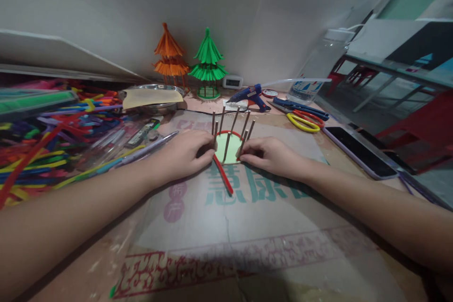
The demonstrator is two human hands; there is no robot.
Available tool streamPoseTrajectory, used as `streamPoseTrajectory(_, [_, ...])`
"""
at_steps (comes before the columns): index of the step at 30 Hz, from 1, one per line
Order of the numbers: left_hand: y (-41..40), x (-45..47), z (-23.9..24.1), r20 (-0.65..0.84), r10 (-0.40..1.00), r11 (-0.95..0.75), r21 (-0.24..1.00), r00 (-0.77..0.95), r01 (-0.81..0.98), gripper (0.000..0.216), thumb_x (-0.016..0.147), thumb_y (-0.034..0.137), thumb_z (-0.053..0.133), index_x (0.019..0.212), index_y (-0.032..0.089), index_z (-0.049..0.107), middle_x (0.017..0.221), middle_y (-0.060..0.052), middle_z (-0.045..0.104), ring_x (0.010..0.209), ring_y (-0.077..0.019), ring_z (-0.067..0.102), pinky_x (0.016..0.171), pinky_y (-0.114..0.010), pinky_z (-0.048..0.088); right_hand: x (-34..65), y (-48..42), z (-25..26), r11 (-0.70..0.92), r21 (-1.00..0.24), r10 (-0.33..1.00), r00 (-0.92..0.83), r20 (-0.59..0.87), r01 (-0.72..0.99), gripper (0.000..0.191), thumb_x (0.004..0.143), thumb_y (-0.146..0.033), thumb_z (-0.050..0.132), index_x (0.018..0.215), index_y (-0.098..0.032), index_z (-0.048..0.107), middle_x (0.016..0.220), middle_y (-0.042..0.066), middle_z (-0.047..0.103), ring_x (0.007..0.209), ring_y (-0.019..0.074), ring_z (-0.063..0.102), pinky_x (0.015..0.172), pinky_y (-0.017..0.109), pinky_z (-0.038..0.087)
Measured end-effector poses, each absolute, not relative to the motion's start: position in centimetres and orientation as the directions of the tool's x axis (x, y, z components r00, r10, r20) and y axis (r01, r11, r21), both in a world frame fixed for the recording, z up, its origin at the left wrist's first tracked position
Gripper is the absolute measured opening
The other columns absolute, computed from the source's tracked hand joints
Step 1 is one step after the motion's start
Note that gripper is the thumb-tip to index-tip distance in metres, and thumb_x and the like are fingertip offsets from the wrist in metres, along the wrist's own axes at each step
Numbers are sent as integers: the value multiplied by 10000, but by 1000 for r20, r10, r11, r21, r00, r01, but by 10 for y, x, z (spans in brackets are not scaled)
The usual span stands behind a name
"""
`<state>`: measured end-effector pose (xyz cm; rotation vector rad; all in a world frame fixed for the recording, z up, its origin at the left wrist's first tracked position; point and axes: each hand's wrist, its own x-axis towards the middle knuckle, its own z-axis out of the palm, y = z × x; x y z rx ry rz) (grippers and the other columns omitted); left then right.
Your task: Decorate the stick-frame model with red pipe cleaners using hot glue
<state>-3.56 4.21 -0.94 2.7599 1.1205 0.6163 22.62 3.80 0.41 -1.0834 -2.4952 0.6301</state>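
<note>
Where right hand [271, 155] meets disc [230, 148] edge, scissors [304, 121] beyond

The worktop [95, 259] is covered across its middle by a flat cardboard sheet [226, 226] printed with green and red characters. On the sheet stands a green disc [230, 150] ringed with upright brown sticks, and a red straw [223, 175] trails from it toward the near side. At the left lie a heap of coloured straws [46, 141], a pen [148, 148] and a metal bowl [153, 88]. Far back stand an orange model [170, 56] and a green model [208, 59]. To the right are a glue gun [249, 96], scissors [303, 123], a plastic jar [318, 75] and a phone [357, 151].
</note>
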Motion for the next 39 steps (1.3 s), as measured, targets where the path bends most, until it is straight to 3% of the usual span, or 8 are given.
streamPoseTrajectory(8, [42, -35, -9, 333, 685, -726, 242, 648, 643, 173, 913, 282, 486, 893, 177, 623, 869, -54, 687, 812, -222, 629, 746, -341, 435, 224, 38, 4, 649, -474, 728, -666, 160, 595, 140, 891, -267, 595, 915, -177, 699, 668, -10, 624, 574, 111, 512, 577, 238, 372])
streamPoseTrajectory(13, [42, -35, -9, 345, 682, -727, 229, 645, 647, 163, 905, 286, 497, 860, 178, 610, 844, -51, 679, 779, -221, 615, 717, -335, 419, 223, 38, 5, 623, -523, 735, -664, 138, 581, 131, 886, -253, 583, 894, -170, 685, 671, -10, 619, 587, 111, 525, 589, 235, 376])
streamPoseTrajectory(31, [43, -35, -10, 327, 692, -720, 250, 643, 648, 174, 913, 277, 485, 907, 179, 629, 892, -57, 690, 827, -222, 631, 753, -333, 434, 217, 34, 5, 651, -357, 746, -653, 133, 670, 111, 874, -241, 590, 906, -174, 671, 718, 15, 653, 613, 129, 540, 597, 249, 340])
streamPoseTrajectory(34, [43, -35, -11, 326, 697, -715, 253, 639, 651, 175, 911, 280, 490, 906, 178, 632, 887, -55, 691, 828, -225, 633, 756, -338, 436, 219, 35, 4, 647, -385, 745, -654, 133, 658, 122, 881, -238, 583, 912, -175, 683, 733, 17, 669, 615, 128, 550, 598, 248, 362])
streamPoseTrajectory(39, [42, -35, -9, 326, 694, -718, 262, 642, 644, 177, 918, 276, 487, 919, 184, 638, 895, -47, 696, 839, -219, 636, 776, -341, 441, 227, 38, 4, 634, -533, 720, -680, 140, 561, 194, 922, -231, 525, 951, -176, 709, 817, 32, 723, 704, 146, 625, 668, 257, 443])
